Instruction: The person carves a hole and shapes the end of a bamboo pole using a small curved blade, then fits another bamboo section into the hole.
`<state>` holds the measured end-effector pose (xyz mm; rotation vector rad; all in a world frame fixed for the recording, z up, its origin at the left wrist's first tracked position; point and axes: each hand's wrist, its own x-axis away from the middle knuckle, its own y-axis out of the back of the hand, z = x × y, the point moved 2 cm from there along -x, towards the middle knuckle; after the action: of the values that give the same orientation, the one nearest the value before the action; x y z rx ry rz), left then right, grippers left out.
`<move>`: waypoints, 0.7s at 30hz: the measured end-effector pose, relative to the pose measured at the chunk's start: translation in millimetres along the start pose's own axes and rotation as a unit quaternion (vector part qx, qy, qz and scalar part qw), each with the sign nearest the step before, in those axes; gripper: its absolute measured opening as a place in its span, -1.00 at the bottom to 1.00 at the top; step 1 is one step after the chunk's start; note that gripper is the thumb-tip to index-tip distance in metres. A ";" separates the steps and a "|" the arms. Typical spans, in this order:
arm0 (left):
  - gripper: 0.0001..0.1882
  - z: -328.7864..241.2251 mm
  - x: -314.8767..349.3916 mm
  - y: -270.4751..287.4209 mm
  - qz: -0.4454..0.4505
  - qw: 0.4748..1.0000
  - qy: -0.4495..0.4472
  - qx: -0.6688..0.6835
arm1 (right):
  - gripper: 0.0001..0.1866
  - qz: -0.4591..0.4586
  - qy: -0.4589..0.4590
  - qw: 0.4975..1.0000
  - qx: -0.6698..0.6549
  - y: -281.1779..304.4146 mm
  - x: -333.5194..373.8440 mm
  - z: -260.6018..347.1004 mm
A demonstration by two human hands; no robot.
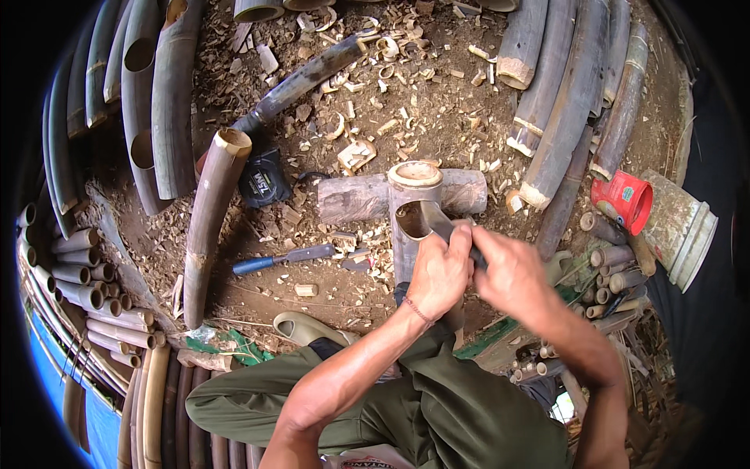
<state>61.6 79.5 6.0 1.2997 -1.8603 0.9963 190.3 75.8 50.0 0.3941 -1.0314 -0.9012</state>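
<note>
A short bamboo tube (403,254) lies pointing away from me, its cut end resting across a thick log (351,200). An oval hole (412,220) is cut in its upper side near the far end. At the hole's right edge is the broad grey blade of a knife (439,222). My left hand (441,275) is closed on the knife near the blade, just over the tube. My right hand (509,275), slightly blurred, is closed around the knife's handle end, beside the left. The fingers hide most of the handle.
A blue-handled chisel (281,259), a black tape measure (266,180) and a bamboo pole (211,227) lie on the chip-strewn ground at left. Bamboo lengths (570,102) lie at far right, near a red tin (623,202) and a dirty white bucket (672,227).
</note>
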 end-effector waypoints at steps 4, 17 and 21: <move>-0.48 9.4 -3.0 -0.9 0.021 0.973 0.037 0.228 | -0.77 0.125 0.057 0.980 0.143 37.7 -35.5 17.1; -0.70 -0.8 5.4 6.1 0.046 0.835 0.022 0.547 | -0.82 0.261 0.175 0.910 0.272 52.6 -82.5 61.3; -0.66 -6.3 2.6 3.1 0.034 0.768 0.032 0.638 | -0.86 0.291 0.228 0.864 0.342 51.4 -105.1 84.0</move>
<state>58.4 84.4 10.7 1.8014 -1.0082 2.5175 118.9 199.9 65.5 0.7901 -0.9165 0.1407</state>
